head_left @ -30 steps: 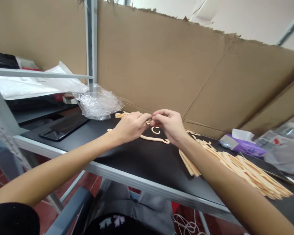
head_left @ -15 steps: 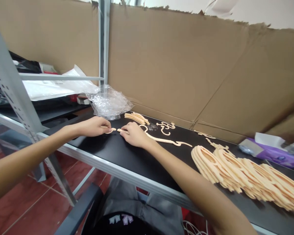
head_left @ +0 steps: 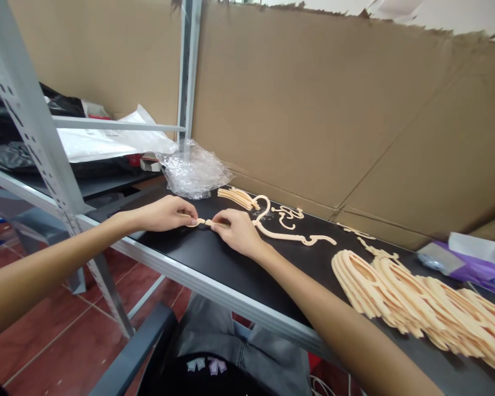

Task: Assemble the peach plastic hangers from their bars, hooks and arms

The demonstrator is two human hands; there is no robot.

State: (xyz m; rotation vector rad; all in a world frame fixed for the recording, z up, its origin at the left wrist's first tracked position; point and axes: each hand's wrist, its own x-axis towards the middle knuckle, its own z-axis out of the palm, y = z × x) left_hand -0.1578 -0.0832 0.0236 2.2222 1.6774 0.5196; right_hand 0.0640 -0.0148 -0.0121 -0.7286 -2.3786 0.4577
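A thin cream plastic hanger [head_left: 291,236] lies flat on the black tabletop [head_left: 239,269]. My left hand [head_left: 165,213] pinches a small cream piece at the hanger's left tip. My right hand [head_left: 237,231] is closed on the hanger's left arm just beside it, and the fingertips of both hands nearly meet. A fanned row of like hangers [head_left: 421,300] lies to the right. Small cream scraps [head_left: 289,212] and a short bundle of cream strips [head_left: 235,197] lie behind the hands.
Crumpled clear plastic [head_left: 193,173] sits at the back left by a grey metal upright [head_left: 188,71]. Brown cardboard [head_left: 334,110] walls the back. A purple tissue pack [head_left: 466,261] lies at the far right. Grey shelving [head_left: 28,137] with white bags stands to the left.
Both hands left the hook near the table's middle and came down to the hanger's left end, where they pinch. The camera has swung to the right.
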